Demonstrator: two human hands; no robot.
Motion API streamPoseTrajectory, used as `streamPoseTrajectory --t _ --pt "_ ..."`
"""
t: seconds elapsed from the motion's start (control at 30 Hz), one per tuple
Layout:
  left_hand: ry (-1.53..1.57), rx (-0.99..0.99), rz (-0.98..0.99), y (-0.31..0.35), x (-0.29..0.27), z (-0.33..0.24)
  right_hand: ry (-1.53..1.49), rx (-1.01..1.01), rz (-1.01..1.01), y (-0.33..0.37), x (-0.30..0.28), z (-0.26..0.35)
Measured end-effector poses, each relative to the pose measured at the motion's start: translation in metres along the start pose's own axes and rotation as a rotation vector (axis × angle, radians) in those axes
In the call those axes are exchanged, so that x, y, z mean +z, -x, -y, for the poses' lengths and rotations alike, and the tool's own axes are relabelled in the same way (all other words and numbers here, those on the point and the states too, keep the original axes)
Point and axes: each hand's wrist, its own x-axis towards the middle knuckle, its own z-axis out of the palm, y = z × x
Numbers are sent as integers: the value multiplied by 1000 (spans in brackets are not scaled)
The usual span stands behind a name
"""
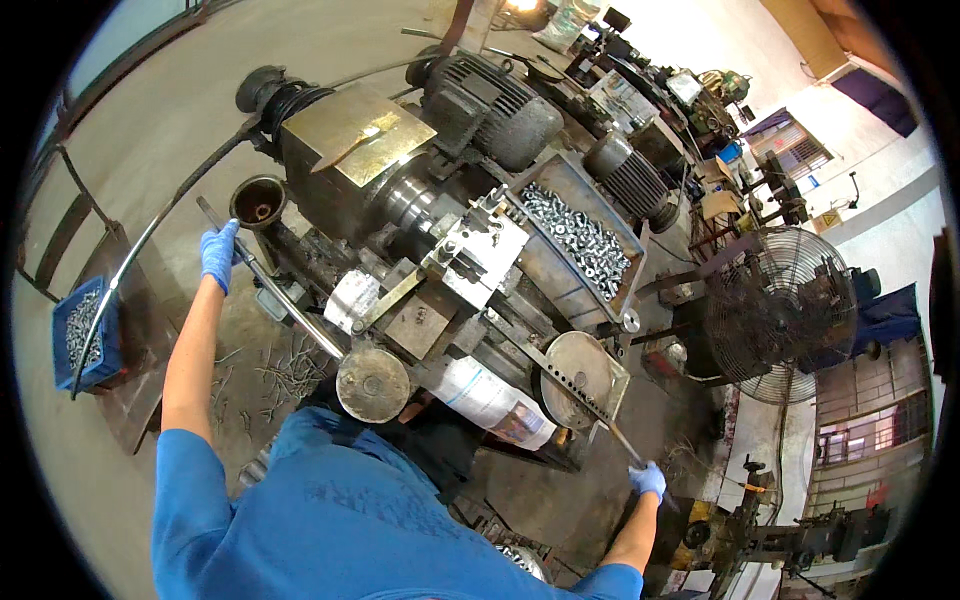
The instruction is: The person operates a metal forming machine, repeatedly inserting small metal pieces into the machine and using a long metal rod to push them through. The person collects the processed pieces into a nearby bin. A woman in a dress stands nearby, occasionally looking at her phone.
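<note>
My left hand (219, 257), in a blue glove, is closed around a long shiny metal lever (298, 316) on the left side of a small lathe-like machine. At the lower right my right hand (648, 481), also gloved in blue, grips the end of a lever bar (578, 393) with a row of holes. Between the two stands the machine's bright metal tool block (478, 250), close to the round metal spindle (412, 203). A round plate (373, 384) lies near the left lever's lower end, and a larger disc (580, 376) sits beneath the bar.
Behind the tool block, a tray (560, 285) holds many small metal parts. A blue crate (84, 345) of similar parts stands at far left. A motor (490, 108) sits behind the machine; a large caged fan (780, 315) stands right. Metal shavings (290, 372) litter the floor.
</note>
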Motion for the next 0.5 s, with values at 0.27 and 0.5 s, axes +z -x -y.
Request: streamPoseTrajectory --t 0.27,0.5 --pt "222 -28 -159 -3 22 7 -197 61 -184 120 124 -109" --pt "194 16 -192 -6 30 6 -372 93 -149 215 165 -128"
